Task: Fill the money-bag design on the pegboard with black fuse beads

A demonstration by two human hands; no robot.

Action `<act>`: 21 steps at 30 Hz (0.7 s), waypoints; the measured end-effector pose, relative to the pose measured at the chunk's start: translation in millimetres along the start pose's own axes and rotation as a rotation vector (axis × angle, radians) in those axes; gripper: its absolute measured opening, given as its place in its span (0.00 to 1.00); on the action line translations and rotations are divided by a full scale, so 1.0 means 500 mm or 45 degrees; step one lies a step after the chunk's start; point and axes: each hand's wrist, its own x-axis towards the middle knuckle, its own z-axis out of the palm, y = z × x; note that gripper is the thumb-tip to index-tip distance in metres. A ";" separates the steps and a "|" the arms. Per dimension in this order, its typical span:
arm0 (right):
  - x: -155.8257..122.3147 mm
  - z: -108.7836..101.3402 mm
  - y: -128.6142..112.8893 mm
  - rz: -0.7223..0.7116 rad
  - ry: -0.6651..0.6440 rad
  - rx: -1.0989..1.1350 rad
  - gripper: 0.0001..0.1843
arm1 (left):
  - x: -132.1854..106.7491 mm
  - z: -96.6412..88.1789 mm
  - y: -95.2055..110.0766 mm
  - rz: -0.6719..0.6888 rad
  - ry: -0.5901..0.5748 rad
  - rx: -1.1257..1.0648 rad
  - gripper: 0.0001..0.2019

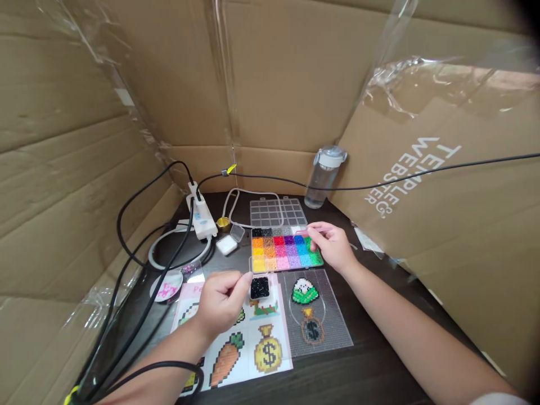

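Observation:
My left hand is closed in a pinch above a printed pattern sheet showing a carrot and a money bag; its fingertips reach toward a small clear tray of black beads. My right hand rests at the right end of a bead organiser box filled with many colours, fingers curled and pinching pink tweezers. A clear pegboard lies in front of the box with a green and white bead figure and a partly built money bag on it.
The organiser's clear lid lies open behind it. A water bottle stands at the back. A white power strip, black cables, a small white box and a round sticker sit at left. Cardboard walls surround the dark table.

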 end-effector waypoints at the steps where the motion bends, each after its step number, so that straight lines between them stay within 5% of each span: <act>1: 0.006 0.012 -0.004 -0.059 -0.008 -0.065 0.17 | 0.000 0.000 0.000 -0.009 -0.003 -0.004 0.23; 9: 0.045 0.090 0.028 -0.245 0.063 -0.228 0.10 | 0.003 -0.002 0.005 -0.054 -0.019 -0.052 0.23; 21: 0.038 0.074 0.075 -0.433 0.208 -0.582 0.09 | -0.003 0.005 -0.007 -0.063 -0.060 -0.070 0.23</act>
